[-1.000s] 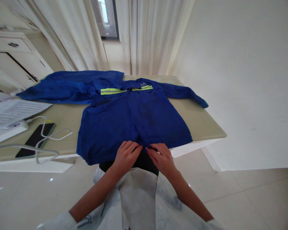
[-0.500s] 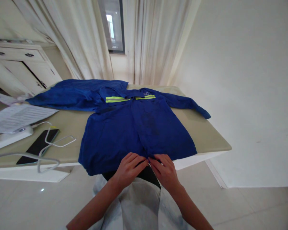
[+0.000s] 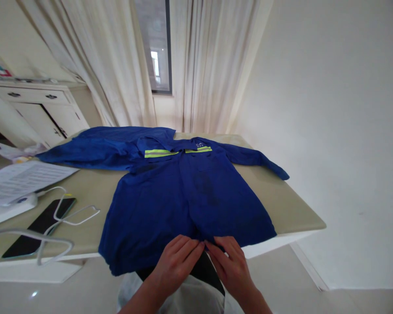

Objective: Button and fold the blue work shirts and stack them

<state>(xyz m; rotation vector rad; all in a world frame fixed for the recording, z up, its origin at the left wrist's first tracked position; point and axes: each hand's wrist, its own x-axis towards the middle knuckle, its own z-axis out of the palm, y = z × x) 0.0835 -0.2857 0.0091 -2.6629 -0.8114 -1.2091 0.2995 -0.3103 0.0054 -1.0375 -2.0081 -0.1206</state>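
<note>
A blue work jacket (image 3: 157, 205) with yellow-green reflective strips across the chest lies spread, front up, on the table. Its hem hangs slightly over the near edge. One sleeve stretches out to the right; the other side lies beside more blue cloth (image 3: 131, 133) at the far left. At the middle of the hem, my left hand (image 3: 178, 261) pinches the jacket's edge between thumb and fingers. Close beside it, my right hand (image 3: 231, 266) pinches the same edge from the other side. The fingertips nearly meet, and what exactly lies between them is hidden.
On the table's (image 3: 301, 213) left part lie a black phone (image 3: 39, 229), a white cable (image 3: 80, 223), a printed sheet (image 3: 22, 181) and a white power strip (image 3: 15, 209). Beyond stand a white cabinet (image 3: 42, 107) and curtains (image 3: 118, 56). A wall (image 3: 340, 131) rises on the right.
The view has tilted up a little, so everything sits lower in the picture. Both hands stay pinched at the hem, and the jacket lies much as before.
</note>
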